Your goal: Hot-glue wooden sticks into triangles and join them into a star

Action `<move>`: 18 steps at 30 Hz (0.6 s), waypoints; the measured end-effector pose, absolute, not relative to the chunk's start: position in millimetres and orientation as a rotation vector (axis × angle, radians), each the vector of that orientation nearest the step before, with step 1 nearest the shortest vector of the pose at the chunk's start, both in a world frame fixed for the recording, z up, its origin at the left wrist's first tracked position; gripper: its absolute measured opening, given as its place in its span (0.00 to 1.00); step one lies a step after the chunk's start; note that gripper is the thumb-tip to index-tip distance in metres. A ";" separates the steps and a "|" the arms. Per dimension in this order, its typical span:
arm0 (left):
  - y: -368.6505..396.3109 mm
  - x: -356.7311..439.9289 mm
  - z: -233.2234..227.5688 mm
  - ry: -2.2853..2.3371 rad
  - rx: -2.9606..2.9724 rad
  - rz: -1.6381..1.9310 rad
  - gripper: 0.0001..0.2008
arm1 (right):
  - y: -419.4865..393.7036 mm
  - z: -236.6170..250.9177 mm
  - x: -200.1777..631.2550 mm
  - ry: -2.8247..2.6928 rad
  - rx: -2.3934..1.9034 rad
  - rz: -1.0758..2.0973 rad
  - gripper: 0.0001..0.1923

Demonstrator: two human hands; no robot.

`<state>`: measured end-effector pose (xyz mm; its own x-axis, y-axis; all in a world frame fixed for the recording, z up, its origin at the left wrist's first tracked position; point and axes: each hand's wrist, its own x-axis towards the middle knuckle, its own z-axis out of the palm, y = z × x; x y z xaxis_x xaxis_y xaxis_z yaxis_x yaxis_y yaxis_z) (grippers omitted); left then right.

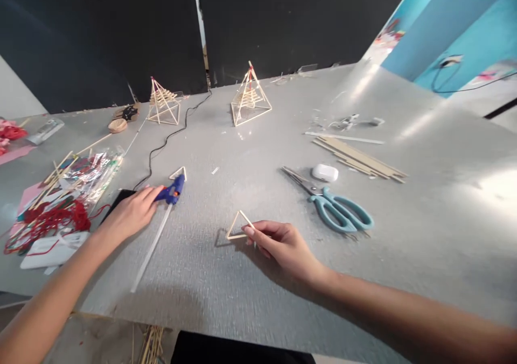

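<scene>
My right hand (286, 245) pinches one corner of a small triangle of thin wooden sticks (233, 225), held just above the table with its shadow beside it. My left hand (135, 211) has its fingers closed on the handle of a blue hot glue gun (176, 187). A long translucent glue stick (151, 251) sticks out of the gun's back toward me. Just past the gun lies a second small stick triangle (184, 171), partly hidden by it. Scissors with light blue handles (343, 213) lie to the right, beyond my right hand.
Two stick pyramids (251, 103) (163, 103) stand at the back. A black cord (167, 133) runs across the table. Red yarn (68, 218) and packets crowd the left. A white case (325, 172) and flat wooden strips (359, 156) lie at right.
</scene>
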<state>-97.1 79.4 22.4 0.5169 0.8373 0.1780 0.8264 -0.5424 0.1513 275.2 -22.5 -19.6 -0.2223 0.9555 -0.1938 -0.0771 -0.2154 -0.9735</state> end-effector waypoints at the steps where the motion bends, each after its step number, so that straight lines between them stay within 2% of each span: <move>1: 81.0 -97.8 23.4 1.526 2.614 0.466 0.21 | -22.0 -19.8 276.2 -1.185 -1.177 1.559 0.22; 4: 80.1 -92.9 29.3 1.595 2.328 0.785 0.20 | -21.7 -22.7 277.4 -1.190 -1.183 1.541 0.21; 8: 69.4 -72.3 36.5 1.424 2.009 1.047 0.13 | -24.3 -27.0 278.1 -1.173 -1.206 1.541 0.22; 12: 53.9 -52.0 31.5 1.192 1.831 0.995 0.15 | -20.5 -27.0 284.8 -1.315 -1.181 1.353 0.17; 15: 39.9 -46.3 22.2 1.122 1.774 0.881 0.11 | -11.8 -29.0 292.2 -1.448 -1.144 1.101 0.11; 18: 26.8 -45.9 13.6 1.142 1.774 0.811 0.07 | -5.6 -34.0 296.1 -1.519 -1.127 1.010 0.09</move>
<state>-45.9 26.8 13.6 0.3718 0.9256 0.0707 0.3724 -0.2185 0.9020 296.1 -5.6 -34.0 -0.1164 0.9700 0.2135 0.1790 0.2319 -0.9561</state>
